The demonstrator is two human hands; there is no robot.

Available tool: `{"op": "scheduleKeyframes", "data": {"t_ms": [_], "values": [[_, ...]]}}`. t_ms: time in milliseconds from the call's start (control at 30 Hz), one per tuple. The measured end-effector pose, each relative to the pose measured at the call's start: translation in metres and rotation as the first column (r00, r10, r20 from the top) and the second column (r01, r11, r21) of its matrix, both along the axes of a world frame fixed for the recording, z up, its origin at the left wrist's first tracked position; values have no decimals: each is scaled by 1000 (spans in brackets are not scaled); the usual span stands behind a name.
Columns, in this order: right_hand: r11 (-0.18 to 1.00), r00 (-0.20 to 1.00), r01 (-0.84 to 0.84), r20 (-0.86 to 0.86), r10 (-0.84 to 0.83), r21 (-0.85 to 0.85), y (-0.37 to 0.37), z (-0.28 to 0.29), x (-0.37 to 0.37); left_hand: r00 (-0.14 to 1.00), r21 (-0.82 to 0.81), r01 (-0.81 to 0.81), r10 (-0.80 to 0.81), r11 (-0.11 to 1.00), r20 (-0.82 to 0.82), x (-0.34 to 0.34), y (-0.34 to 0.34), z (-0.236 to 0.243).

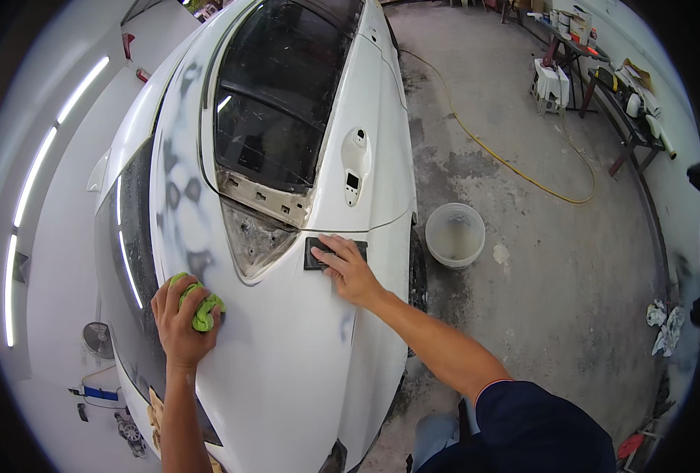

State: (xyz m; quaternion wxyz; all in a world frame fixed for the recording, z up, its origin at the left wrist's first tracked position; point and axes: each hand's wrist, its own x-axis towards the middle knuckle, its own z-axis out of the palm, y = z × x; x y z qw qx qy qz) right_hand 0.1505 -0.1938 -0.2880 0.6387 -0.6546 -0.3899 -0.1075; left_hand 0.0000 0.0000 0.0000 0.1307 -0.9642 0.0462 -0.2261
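Observation:
A white car body (287,378) with patchy grey spots along its roof edge fills the middle of the view. My right hand (350,272) presses a black sanding block (315,254) flat on the panel, just behind the bare triangular window opening (255,236). Its fingers lie over the block. Further left, my left hand (184,323) grips a crumpled lime-green cloth (208,311) against the roof pillar beside the rear glass (135,236). The dark side window (275,94) and a door panel with its handle removed (355,165) lie ahead of my hands.
A translucent bucket (455,236) stands on the stained concrete floor right of the car. A yellow hose (515,169) curves across the floor. At the far right are a cluttered bench (625,110), a white stool (551,83) and crumpled paper (668,331). A fan (98,340) stands at left.

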Motion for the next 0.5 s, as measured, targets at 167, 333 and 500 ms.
{"op": "scheduleKeyframes", "data": {"t_ms": [167, 333, 500], "values": [[904, 820, -363, 382, 425, -226, -28, -5, -48, 1000, 8, -4, 4, 1000, -1, 2, -1, 0], [996, 996, -49, 68, 54, -70, -20, 1, -31, 1000, 5, -7, 7, 1000, -5, 4, -1, 0], [939, 838, -319, 423, 344, -130, -23, -9, -25, 1000, 27, 16, -16, 999, 14, 4, -2, -1]]}}
